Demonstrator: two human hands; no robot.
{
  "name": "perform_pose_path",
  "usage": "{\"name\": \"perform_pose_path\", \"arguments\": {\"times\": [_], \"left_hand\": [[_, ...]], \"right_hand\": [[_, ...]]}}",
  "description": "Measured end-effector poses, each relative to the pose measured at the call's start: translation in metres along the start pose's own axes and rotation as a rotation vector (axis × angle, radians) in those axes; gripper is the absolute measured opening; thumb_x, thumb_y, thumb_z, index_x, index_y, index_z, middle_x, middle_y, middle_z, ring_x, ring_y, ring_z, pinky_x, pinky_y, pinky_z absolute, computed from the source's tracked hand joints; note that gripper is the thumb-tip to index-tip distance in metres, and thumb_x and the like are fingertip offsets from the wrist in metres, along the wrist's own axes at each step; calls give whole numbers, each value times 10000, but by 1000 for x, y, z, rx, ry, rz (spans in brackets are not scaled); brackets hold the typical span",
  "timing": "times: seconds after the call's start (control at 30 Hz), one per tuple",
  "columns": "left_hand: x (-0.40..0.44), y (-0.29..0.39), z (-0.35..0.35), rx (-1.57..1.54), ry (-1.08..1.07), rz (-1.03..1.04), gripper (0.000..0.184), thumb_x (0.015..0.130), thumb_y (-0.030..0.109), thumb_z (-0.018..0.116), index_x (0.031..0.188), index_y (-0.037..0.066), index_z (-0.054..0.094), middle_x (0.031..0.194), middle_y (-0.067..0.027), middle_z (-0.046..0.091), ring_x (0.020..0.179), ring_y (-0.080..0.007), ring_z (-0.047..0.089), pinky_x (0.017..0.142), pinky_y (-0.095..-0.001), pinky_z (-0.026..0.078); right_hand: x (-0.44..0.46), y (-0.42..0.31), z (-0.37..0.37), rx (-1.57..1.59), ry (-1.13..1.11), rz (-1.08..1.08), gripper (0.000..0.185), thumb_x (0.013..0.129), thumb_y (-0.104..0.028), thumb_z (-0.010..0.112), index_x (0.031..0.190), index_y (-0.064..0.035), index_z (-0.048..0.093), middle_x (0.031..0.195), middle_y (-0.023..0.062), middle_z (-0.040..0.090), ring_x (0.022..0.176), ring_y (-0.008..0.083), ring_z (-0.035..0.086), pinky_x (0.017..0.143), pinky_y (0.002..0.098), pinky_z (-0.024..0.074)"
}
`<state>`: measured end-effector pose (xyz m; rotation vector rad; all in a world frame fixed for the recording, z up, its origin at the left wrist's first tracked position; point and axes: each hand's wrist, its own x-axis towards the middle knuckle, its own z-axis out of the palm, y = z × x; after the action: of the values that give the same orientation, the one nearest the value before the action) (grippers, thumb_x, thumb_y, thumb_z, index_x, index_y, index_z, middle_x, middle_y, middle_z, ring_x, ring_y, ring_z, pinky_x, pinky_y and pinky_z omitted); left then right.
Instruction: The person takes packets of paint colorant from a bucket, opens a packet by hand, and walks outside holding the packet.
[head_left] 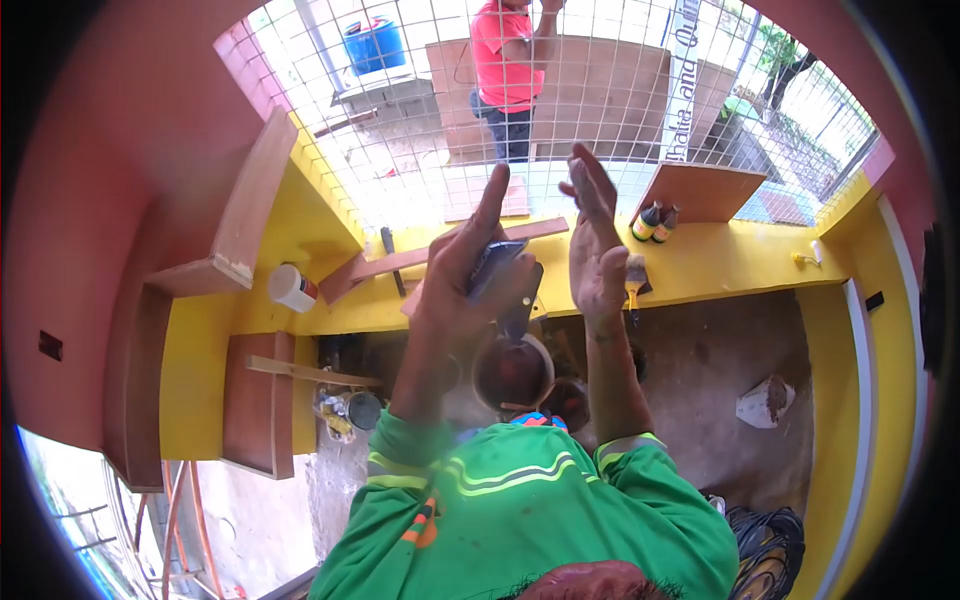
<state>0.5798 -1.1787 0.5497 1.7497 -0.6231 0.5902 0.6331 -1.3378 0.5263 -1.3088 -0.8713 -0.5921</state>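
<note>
My left hand (470,262) is raised in front of my chest with its fingers wrapped round a dark phone-like object (497,265); another dark flap hangs below it. My right hand (597,240) is held up beside it, fingers stretched and palm turned inward, with nothing in it. The two hands are apart. Beyond them lies a yellow ledge (450,290) with a wooden strip (460,255) on it. A paintbrush (635,275) lies just right of my right hand.
Two dark bottles (656,222) and a leaning board (700,192) stand on the ledge. A white tub (292,287) is at left. Behind the wire mesh (590,90) stands a person in a pink shirt (507,60). Buckets (513,373) and coiled cables (765,545) are below.
</note>
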Motion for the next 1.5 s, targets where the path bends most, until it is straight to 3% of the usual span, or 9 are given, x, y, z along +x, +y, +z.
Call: {"name": "perform_pose_path", "arguments": {"times": [0.03, 0.13, 0.37, 0.77, 0.97, 1.0, 1.27, 1.47, 1.5], "left_hand": [[6, 0, -4, 23, -29, 47, 818, 758, 54, 666, 1480, 0, 288, 622, 16, 511, 557, -47, 465, 570, -199, 407], [33, 5, -18, 104, -109, 212, 758, 756, 15, 649, 1454, -3, 354, 581, 20, 472, 533, -35, 425, 535, -194, 367], [52, 26, -34, 153, -179, 114, 722, 765, 111, 661, 1447, 131, 425, 665, -32, 572, 584, -130, 534, 641, -269, 463], [46, 11, -22, 93, -106, 148, 705, 766, 16, 639, 1426, -10, 393, 557, 24, 473, 508, -26, 423, 505, -193, 324], [21, -3, -9, 107, -113, -23, 646, 795, 19, 615, 1413, 28, 429, 600, 41, 480, 540, -26, 429, 529, -193, 352], [8, -5, -1, 26, -97, -148, 631, 805, 13, 612, 1411, 33, 434, 628, 44, 483, 570, -28, 438, 551, -193, 362], [-75, -63, 44, -28, -262, -433, 649, 816, 20, 643, 1421, 143, 442, 691, 30, 519, 647, -59, 452, 636, -223, 411], [-111, -80, 33, 24, -167, -572, 642, 817, 60, 662, 1415, 175, 460, 721, -8, 559, 694, -76, 494, 693, -250, 452], [-114, -81, 27, 35, -159, -615, 631, 823, 67, 662, 1412, 178, 466, 736, -14, 566, 707, -79, 501, 704, -254, 456]], "right_hand": [[8, -5, -2, 50, 14, -3, 887, 895, -750, 201, 1381, -68, 496, 1500, 136, 286, 1404, 256, 216, 1143, 458, 150], [34, -9, -19, -117, -50, -109, 875, 900, -749, 165, 1313, -100, 582, 1492, 139, 309, 1271, 221, 356, 1041, 425, 272], [49, -19, -26, -209, -57, -128, 912, 884, -770, 140, 1272, -92, 611, 1479, 149, 333, 1186, 216, 438, 1029, 412, 310], [50, -16, -30, -258, -102, -95, 880, 906, -734, 109, 1247, -117, 636, 1490, 141, 332, 1304, 258, 359, 1053, 411, 290], [74, -25, -40, -276, -172, -131, 455, 893, -487, 580, 1177, -144, 673, 1406, 118, 451, 1319, 289, 375, 1067, 454, 315], [86, -32, -39, -400, -235, -126, 353, 805, -268, 738, 1117, -113, 684, 1286, 103, 548, 1243, 270, 465, 1034, 430, 372], [154, -69, -29, -603, -777, -305, 466, 748, -137, 727, 1193, -105, 591, 1037, 100, 584, 1033, 265, 576, 880, 381, 472], [146, -85, -90, -588, -825, 443, 432, 804, -127, 731, 1212, -84, 597, 968, 81, 688, 847, 191, 668, 767, 350, 537], [152, -82, -87, -530, -807, 290, 417, 802, -146, 737, 1194, -83, 607, 981, 81, 689, 863, 196, 665, 771, 350, 538]]}}
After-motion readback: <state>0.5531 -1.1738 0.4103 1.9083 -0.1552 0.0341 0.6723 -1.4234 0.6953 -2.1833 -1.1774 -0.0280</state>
